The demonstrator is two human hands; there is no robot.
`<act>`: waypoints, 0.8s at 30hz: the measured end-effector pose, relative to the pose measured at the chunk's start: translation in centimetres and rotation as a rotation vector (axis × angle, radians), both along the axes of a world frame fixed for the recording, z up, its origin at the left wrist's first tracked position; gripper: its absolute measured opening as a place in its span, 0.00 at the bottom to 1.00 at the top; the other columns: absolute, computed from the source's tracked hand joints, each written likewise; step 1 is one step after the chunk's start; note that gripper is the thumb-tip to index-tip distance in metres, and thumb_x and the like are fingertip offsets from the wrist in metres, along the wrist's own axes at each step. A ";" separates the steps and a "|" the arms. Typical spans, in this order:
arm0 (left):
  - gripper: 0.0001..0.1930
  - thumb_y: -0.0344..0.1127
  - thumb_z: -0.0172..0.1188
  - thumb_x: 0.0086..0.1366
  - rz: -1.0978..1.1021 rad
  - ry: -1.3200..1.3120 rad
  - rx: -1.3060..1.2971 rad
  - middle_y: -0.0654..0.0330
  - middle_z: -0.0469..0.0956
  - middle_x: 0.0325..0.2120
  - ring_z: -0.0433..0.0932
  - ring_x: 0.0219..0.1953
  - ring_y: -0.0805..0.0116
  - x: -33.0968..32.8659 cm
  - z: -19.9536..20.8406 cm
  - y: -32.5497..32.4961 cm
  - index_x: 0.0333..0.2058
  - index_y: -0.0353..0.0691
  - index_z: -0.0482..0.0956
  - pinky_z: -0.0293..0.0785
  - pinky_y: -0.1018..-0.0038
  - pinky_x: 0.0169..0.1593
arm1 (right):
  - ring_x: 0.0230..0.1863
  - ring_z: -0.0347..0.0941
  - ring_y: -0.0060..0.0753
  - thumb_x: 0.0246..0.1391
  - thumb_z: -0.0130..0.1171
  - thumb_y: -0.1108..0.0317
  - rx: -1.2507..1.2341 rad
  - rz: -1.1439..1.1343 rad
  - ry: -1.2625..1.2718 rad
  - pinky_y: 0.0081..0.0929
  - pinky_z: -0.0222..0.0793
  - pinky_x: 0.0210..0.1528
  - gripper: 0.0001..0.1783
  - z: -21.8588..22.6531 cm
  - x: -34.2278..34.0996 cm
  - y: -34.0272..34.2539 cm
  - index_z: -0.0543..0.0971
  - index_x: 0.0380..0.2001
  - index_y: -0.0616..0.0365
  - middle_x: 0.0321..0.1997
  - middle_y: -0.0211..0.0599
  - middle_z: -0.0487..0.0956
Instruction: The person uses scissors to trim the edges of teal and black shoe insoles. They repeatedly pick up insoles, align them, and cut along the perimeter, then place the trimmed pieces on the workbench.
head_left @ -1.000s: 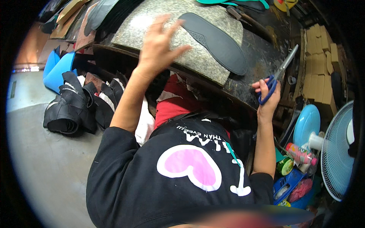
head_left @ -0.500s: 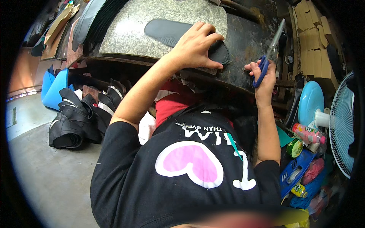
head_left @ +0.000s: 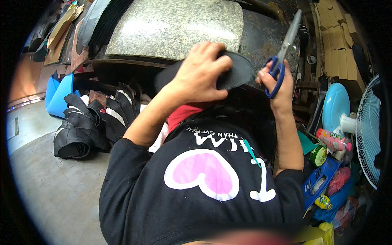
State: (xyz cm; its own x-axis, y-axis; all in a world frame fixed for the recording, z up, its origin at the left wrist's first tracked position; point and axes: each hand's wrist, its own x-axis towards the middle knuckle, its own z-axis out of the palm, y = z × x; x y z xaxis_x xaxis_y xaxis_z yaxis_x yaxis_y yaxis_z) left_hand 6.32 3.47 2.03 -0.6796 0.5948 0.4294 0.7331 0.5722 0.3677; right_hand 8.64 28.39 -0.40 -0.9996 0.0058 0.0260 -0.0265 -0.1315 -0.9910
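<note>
My left hand (head_left: pixel 200 75) grips a black shoe insole (head_left: pixel 241 70), fingers over its top and thumb at the near side. The insole is held off the bench, just past its near edge; its rounded end sticks out to the right and its other end reaches left behind my wrist. In my right hand (head_left: pixel 282 92) is a pair of scissors (head_left: pixel 289 41) with blue handles. Their blades look closed and point up and away from me, to the right of the insole and apart from it. Part of the insole is hidden under my fingers.
A speckled grey slab (head_left: pixel 163 30) lies on the dark bench (head_left: pixel 261 36). Stacked black sole pieces (head_left: pixel 108 26) stand at the far left. Rolled black material (head_left: pixel 75 141) rests on the floor. Cardboard boxes (head_left: pixel 337 49) and a fan (head_left: pixel 369 130) are at the right.
The insole has come off the slab toward me, gripped in my left hand. My right hand has turned a little, with the scissors still in it.
</note>
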 end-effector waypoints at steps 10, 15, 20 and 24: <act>0.18 0.37 0.72 0.39 0.217 0.051 -0.044 0.48 0.73 0.47 0.72 0.48 0.47 0.1 1.3 -4.0 0.28 0.39 0.75 0.71 0.59 0.52 | 0.28 0.76 0.34 0.40 0.77 0.58 1.231 0.108 0.213 0.31 0.70 0.32 0.25 2.7 2.7 3.7 0.77 0.38 0.56 0.25 0.36 0.75; 0.17 0.36 0.72 0.39 0.221 0.039 -0.035 0.47 0.73 0.47 0.73 0.49 0.47 0.2 1.9 -3.6 0.28 0.39 0.76 0.71 0.59 0.53 | 0.28 0.76 0.42 0.37 0.77 0.52 1.382 0.092 0.458 0.36 0.69 0.32 0.27 3.9 2.8 2.5 0.79 0.38 0.54 0.25 0.35 0.76; 0.17 0.36 0.72 0.39 0.232 0.050 -0.078 0.48 0.73 0.47 0.73 0.49 0.47 0.4 2.1 -3.6 0.27 0.39 0.75 0.71 0.60 0.53 | 0.22 0.74 0.35 0.45 0.74 0.52 1.509 0.069 0.519 0.31 0.68 0.27 0.19 3.2 2.7 2.8 0.79 0.32 0.53 0.19 0.33 0.75; 0.20 0.37 0.74 0.41 0.256 0.004 0.009 0.48 0.73 0.47 0.72 0.50 0.47 0.3 1.6 -3.8 0.34 0.40 0.78 0.70 0.59 0.54 | 0.20 0.74 0.24 0.48 0.73 0.54 0.983 0.204 -0.161 0.23 0.65 0.25 0.18 2.8 2.4 3.6 0.78 0.29 0.53 0.19 0.31 0.76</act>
State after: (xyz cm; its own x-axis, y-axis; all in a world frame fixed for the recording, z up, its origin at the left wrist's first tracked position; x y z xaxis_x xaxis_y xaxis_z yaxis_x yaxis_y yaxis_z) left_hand 6.65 -0.37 3.59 -0.8060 0.3998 0.4366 0.5661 0.7362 0.3709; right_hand 11.02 31.97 2.39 -0.9712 -0.1168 -0.2078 0.0487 0.7562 -0.6525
